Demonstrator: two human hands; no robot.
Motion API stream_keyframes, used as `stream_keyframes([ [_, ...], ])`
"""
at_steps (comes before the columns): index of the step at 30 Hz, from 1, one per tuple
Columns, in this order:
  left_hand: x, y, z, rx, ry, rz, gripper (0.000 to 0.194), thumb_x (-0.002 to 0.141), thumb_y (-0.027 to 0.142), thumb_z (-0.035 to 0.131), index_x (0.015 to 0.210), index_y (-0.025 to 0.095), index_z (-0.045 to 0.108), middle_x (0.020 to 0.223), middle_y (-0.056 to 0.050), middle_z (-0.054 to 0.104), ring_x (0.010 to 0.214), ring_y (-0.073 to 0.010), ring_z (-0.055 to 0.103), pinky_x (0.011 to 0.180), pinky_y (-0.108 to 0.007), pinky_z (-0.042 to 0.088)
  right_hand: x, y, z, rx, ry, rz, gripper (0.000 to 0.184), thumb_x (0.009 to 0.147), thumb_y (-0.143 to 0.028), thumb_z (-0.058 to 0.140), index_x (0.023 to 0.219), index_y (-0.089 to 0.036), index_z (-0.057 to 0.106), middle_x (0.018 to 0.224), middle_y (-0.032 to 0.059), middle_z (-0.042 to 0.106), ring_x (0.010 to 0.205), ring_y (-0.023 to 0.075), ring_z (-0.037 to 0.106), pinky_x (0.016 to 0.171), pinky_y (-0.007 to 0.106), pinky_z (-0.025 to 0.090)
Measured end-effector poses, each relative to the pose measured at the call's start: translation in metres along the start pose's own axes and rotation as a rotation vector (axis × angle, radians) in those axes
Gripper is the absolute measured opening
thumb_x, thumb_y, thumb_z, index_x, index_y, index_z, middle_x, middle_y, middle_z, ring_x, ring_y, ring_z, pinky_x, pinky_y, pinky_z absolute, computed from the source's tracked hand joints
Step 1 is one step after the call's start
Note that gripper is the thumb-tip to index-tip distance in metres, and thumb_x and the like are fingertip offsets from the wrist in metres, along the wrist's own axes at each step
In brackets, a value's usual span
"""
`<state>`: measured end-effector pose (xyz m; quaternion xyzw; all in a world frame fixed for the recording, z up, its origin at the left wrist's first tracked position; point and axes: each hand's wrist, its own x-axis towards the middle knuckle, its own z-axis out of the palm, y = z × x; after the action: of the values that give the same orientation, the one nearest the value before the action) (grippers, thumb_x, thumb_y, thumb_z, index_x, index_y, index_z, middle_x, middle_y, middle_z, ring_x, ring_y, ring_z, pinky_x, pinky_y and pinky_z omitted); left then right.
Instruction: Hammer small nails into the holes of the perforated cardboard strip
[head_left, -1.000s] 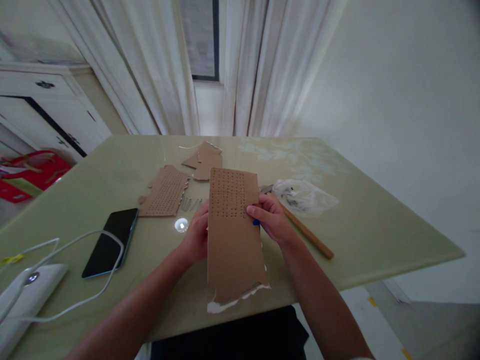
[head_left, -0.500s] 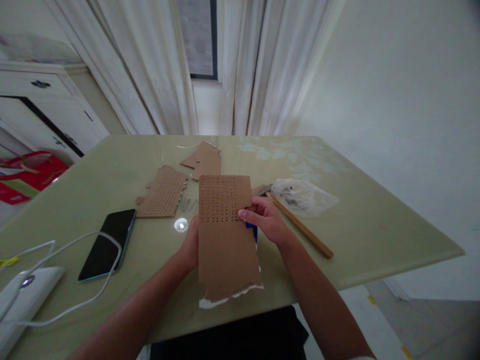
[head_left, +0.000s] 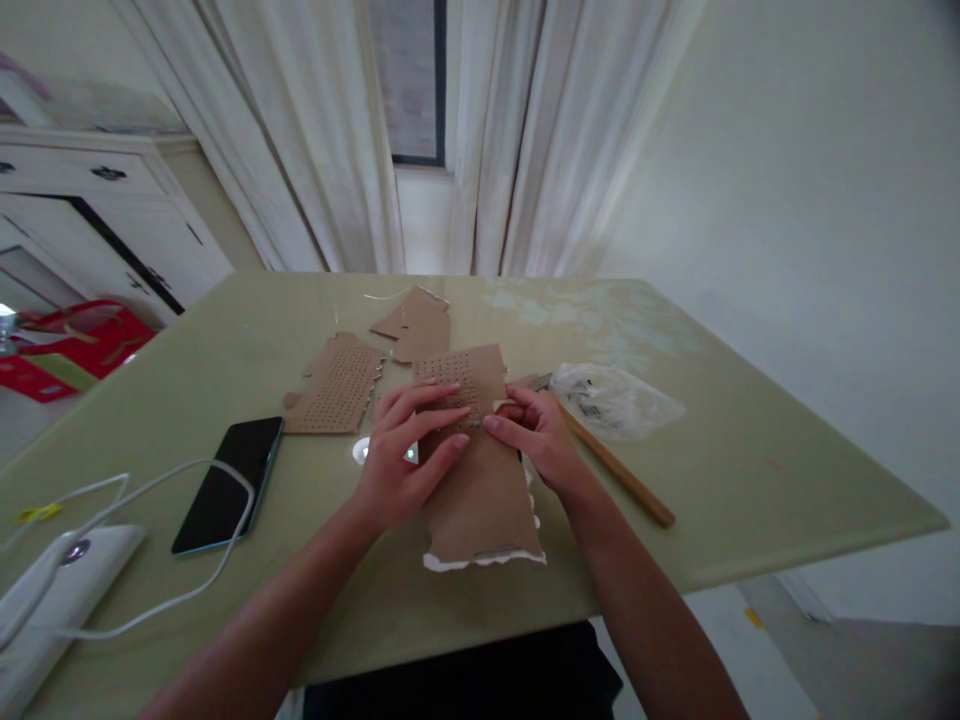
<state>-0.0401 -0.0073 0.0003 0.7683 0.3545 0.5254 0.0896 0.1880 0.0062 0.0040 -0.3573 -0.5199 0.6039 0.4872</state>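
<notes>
A brown cardboard piece (head_left: 484, 500) with rows of punched holes at its far half and a ragged white lower edge lies in front of me. My left hand (head_left: 409, 455) rests across its left side, fingers spread over the holes. At the right edge my right hand (head_left: 536, 430) is closed, thumb on top and curled fingers at the rim; anything else inside them is hidden. To the left lies a second perforated cardboard piece (head_left: 337, 390). Torn cardboard scraps (head_left: 424, 330) sit farther back.
On the right are a wooden stick (head_left: 622, 470), its far end near a grey metal part, and a clear plastic bag (head_left: 619, 400). A phone (head_left: 229, 485), a white cable (head_left: 187, 595) and a white device (head_left: 71, 610) occupy the table's left. A shiny round disc (head_left: 361, 451) is partly covered.
My left hand has come from the cardboard's left edge onto its top and spread out. The cardboard has been lowered and turned slightly. The blue item under my right hand is now out of sight.
</notes>
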Motion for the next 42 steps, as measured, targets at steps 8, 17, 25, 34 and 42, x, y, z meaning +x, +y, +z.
stream_keyframes([
  [8,-0.001,-0.004,0.01,-0.097,-0.009,0.043,0.005,0.101,0.024,0.08,0.104,0.027,0.083,0.118,-0.007,0.084,0.121,-0.0263,0.076,0.111,-0.051,0.06,0.001,0.0,0.001,-0.145,-0.076,-0.079,0.038,0.085,-0.051,0.095,0.099,-0.02,0.079,0.076,0.0005,0.073,0.067,0.0158,0.064,0.06,0.025,0.047],
  [17,-0.006,0.0,0.013,-0.148,-0.002,0.065,0.015,0.102,0.013,0.074,0.106,0.026,0.079,0.126,-0.007,0.085,0.129,-0.0258,0.076,0.117,-0.052,0.058,0.002,0.001,0.001,-0.17,-0.085,-0.076,0.038,0.084,-0.047,0.097,0.097,-0.02,0.075,0.078,0.0012,0.076,0.068,0.0168,0.068,0.065,0.026,0.051],
  [25,-0.01,0.0,0.014,-0.261,0.02,0.033,0.015,0.109,0.015,0.063,0.111,0.026,0.072,0.129,-0.007,0.085,0.132,-0.0253,0.076,0.125,-0.059,0.052,0.004,0.004,-0.001,-0.181,-0.102,-0.088,0.036,0.087,-0.047,0.093,0.106,-0.02,0.08,0.079,0.0008,0.076,0.067,0.0159,0.066,0.062,0.025,0.049],
  [34,0.001,-0.015,0.008,-0.259,0.393,-0.352,0.025,0.108,0.047,0.068,0.103,0.023,0.068,0.093,-0.004,0.08,0.089,-0.0186,0.077,0.087,-0.034,0.062,0.004,0.004,-0.003,-0.069,-0.006,-0.059,0.031,0.084,-0.045,0.094,0.099,-0.021,0.083,0.08,0.0013,0.076,0.066,0.016,0.065,0.061,0.024,0.049],
  [42,0.006,-0.07,-0.003,0.114,0.19,-0.547,0.036,0.109,0.047,0.053,0.108,0.019,0.077,0.101,-0.01,0.083,0.083,-0.021,0.073,0.069,-0.031,0.055,0.006,-0.001,-0.003,0.155,0.133,-0.04,0.03,0.077,-0.04,0.095,0.099,-0.023,0.083,0.091,0.0034,0.082,0.076,0.0206,0.074,0.076,0.03,0.06],
])
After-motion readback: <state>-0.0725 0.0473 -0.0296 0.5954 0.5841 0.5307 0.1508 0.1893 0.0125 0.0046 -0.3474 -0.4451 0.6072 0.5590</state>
